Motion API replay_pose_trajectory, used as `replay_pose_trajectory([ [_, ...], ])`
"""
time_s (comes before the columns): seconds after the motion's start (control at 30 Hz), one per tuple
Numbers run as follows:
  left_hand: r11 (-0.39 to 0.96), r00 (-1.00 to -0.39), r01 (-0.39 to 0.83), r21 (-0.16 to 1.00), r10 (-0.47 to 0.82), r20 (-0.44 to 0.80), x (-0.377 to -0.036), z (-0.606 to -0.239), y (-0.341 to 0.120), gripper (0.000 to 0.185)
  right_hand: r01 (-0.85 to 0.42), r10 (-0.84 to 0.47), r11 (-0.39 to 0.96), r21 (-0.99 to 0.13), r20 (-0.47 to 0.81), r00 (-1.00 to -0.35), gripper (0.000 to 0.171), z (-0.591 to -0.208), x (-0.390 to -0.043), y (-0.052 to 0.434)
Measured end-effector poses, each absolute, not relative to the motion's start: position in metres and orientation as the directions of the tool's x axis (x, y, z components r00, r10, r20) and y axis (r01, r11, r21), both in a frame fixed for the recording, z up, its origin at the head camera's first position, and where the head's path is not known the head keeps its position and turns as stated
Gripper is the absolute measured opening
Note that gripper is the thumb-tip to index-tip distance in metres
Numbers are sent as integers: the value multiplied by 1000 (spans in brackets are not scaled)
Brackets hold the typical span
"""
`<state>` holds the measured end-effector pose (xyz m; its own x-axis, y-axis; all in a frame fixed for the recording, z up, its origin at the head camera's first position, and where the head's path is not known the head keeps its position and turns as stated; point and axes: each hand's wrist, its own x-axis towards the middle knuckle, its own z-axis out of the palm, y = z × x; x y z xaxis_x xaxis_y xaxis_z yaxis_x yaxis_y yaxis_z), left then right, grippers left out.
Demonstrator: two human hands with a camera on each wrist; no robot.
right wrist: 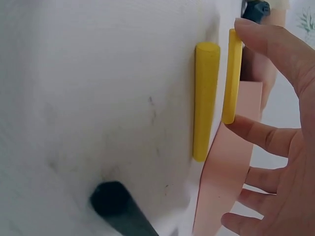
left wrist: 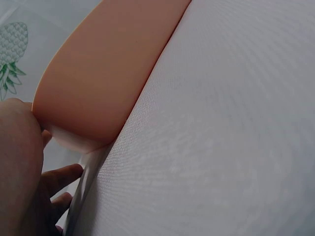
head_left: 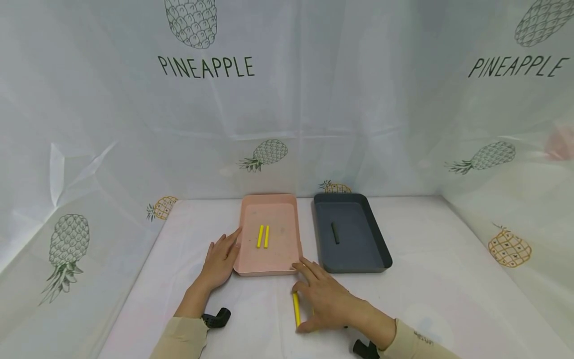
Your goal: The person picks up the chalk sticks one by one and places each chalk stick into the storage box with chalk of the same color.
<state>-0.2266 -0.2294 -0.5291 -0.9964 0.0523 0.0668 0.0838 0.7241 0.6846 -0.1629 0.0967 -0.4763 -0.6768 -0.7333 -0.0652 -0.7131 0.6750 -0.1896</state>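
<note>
A pink tray (head_left: 268, 267) holds two yellow sticks (head_left: 263, 237) lying side by side. My left hand (head_left: 219, 262) rests against its left edge, fingers fairly straight; the left wrist view shows that hand (left wrist: 22, 162) by the tray's corner (left wrist: 93, 93). Just in front of the tray's right corner, my right hand (head_left: 325, 296) pinches a yellow stick (right wrist: 233, 76) end to end between thumb and index finger. Beside it, another yellow stick (right wrist: 205, 101) lies on the table, mostly covered by the hand in the head view. A dark green stick (right wrist: 120, 206) lies nearby.
To the right of the pink tray stands a dark grey tray (head_left: 354, 259) with one dark green stick (head_left: 335, 233) in it. White cloth (head_left: 430, 279) covers the table. A pineapple-print curtain (head_left: 358, 124) hangs behind and at both sides.
</note>
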Motion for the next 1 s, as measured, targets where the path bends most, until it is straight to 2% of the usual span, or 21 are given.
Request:
replay_pose_trajectory([
  [0.7, 731, -996, 85, 677, 55, 65, -227, -530, -229, 52, -687, -726, 673, -272, -65, -685, 69, -460, -176, 98],
  [1.0, 726, -996, 87, 682, 55, 68, -225, -529, -229, 52, -679, -725, 668, -305, -65, -685, 72, -450, -182, 95],
])
